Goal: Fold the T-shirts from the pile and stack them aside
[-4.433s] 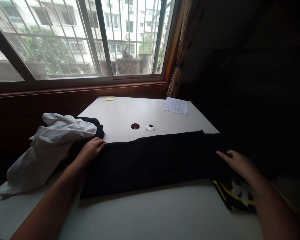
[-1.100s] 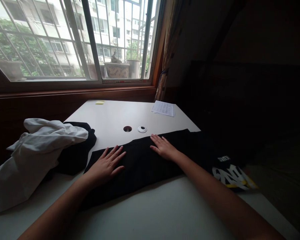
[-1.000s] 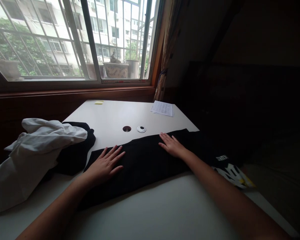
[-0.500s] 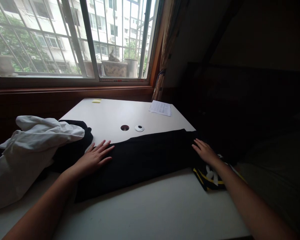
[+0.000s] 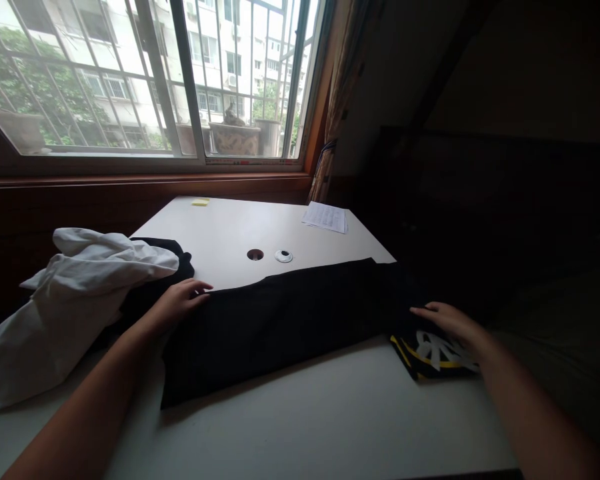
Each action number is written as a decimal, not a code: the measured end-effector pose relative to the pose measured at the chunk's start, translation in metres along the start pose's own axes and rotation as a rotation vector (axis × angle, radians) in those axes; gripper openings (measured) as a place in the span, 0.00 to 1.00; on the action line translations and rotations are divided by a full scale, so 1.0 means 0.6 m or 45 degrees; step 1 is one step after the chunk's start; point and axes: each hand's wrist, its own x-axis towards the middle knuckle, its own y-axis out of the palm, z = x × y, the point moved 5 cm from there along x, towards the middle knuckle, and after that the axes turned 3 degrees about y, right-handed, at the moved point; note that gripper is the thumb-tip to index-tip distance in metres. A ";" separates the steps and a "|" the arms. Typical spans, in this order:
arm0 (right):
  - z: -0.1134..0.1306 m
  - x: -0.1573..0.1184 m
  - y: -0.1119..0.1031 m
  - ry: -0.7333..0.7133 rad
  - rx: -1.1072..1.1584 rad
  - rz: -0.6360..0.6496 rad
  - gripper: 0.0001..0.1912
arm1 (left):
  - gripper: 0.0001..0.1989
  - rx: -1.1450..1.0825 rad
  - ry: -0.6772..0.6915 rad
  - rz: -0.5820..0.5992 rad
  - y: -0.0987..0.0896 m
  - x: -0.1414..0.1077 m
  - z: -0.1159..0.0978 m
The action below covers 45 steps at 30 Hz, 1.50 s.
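Observation:
A long folded black cloth (image 5: 290,313) lies flat across the white table (image 5: 290,427). My left hand (image 5: 183,298) is at its upper left edge, the fingers bent and drawn together at the fabric. At the right end, my right hand (image 5: 447,319) has its thumb and fingers closed at the dark cloth; the exact grip is hard to see in the shadow. Under that end and nearer to me is a black piece with yellow stripes and white lettering (image 5: 433,353).
A crumpled white cloth (image 5: 95,273) and a dark cloth (image 5: 167,250) are heaped at the left. Farther back are papers (image 5: 325,217), a yellow note (image 5: 201,202), a round hole (image 5: 255,255) and a white round cover (image 5: 283,256). A barred window stands behind.
Both hands were spread flat on the black cloth; now their fingers are drawn in. My right hand has moved right and lower, my left slightly left. The view has shifted a little.

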 end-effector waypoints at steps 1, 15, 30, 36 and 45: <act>0.002 -0.001 0.002 0.047 0.076 0.043 0.16 | 0.24 -0.040 -0.063 0.023 -0.003 -0.002 0.001; 0.400 -0.242 0.085 -0.912 0.380 -0.344 0.17 | 0.31 -0.256 -0.254 0.063 -0.010 -0.015 -0.012; 0.377 -0.490 0.276 -1.765 -0.212 0.618 0.13 | 0.30 -0.260 -0.214 -0.040 -0.010 -0.013 -0.008; 0.301 -0.436 0.255 -1.732 -0.405 0.538 0.19 | 0.34 -0.131 -0.201 -0.034 -0.003 -0.011 -0.011; 0.259 -0.269 0.224 -1.621 -0.636 0.068 0.21 | 0.31 -0.046 -0.170 -0.033 0.012 -0.012 -0.013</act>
